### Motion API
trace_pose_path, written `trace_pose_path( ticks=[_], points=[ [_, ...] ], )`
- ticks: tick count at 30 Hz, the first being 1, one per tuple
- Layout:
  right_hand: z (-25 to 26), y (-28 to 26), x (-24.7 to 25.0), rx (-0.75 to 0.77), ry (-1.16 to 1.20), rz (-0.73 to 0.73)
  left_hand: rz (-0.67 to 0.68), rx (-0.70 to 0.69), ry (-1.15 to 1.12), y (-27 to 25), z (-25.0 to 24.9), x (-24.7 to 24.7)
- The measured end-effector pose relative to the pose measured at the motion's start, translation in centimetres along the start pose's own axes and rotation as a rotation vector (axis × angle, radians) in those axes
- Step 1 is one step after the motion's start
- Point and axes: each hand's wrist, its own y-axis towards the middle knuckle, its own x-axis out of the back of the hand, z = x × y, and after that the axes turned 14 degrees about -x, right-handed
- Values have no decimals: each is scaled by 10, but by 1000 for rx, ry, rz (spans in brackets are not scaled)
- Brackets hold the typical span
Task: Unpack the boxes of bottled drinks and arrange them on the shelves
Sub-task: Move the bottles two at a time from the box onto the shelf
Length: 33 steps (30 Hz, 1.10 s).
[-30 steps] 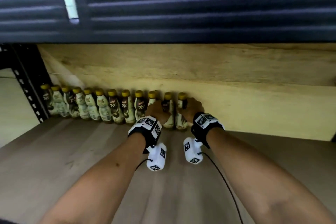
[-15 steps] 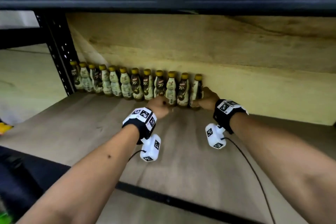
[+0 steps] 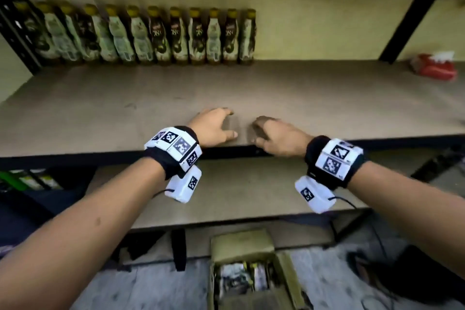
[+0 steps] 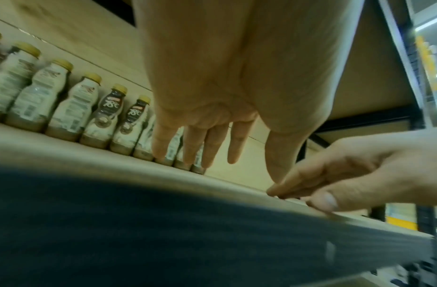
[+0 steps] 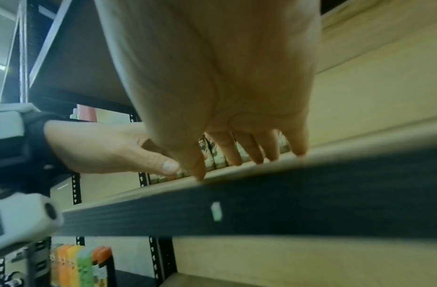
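Observation:
A row of several yellow-capped drink bottles point(image 3: 151, 35) point(image 4: 72, 104) stands along the back of the wooden shelf point(image 3: 327, 98). My left hand point(image 3: 214, 126) point(image 4: 212, 151) and right hand point(image 3: 274, 136) point(image 5: 239, 153) hover side by side over the shelf's front edge, fingers relaxed, holding nothing. Both are well in front of the bottles. On the floor below sits an open cardboard box point(image 3: 241, 241) with bottles point(image 3: 241, 279) inside.
A red packet point(image 3: 435, 68) lies at the shelf's back right. Black metal uprights point(image 3: 15, 22) point(image 3: 412, 10) flank the shelf. A lower shelf board point(image 3: 239, 194) sits beneath. Colourful cartons point(image 5: 75, 264) stand on a lower level to the left.
Both hands let go of the last two bottles in the row and drew back to the shelf's front edge. The head view tilted down, revealing the box.

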Motion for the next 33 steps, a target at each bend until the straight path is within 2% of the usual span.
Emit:
trace_pose_path(
  ticks=[3,5,7,8,10,13,17,22,26,30,33],
  points=[
    [-4,-35,-45,-17,-10,-122,-11,-58,80,-29,-20,-35],
    [-10,-56,-78,-4,-58,-234,-93,-79,263,-53,-34,-66],
    [-18,-70,-105,37,-33,-286,-197,-95,343,-72,-46,-97],
    [-23,-74,-117,46,-9,-260,-233,-105,337,-78,-48,-114],
    [-35,-77,-143,4,62,-120,-229,-103,307,-82,-48,-148],
    [-61,-77,-191,-84,168,95,-66,0,154,-80,-48,-198],
    [-98,-83,-266,-226,249,374,200,263,-66,-81,-43,-280],
    [-147,-102,-386,-375,219,657,464,518,-299,-112,-30,-398],
    [-180,-119,-481,-455,179,798,614,596,-388,-151,-14,-497],
    [-198,-125,-582,-475,173,869,727,615,-408,-177,15,-600],
    [-209,-115,-654,-461,199,868,775,595,-421,-184,45,-683]
  ],
)
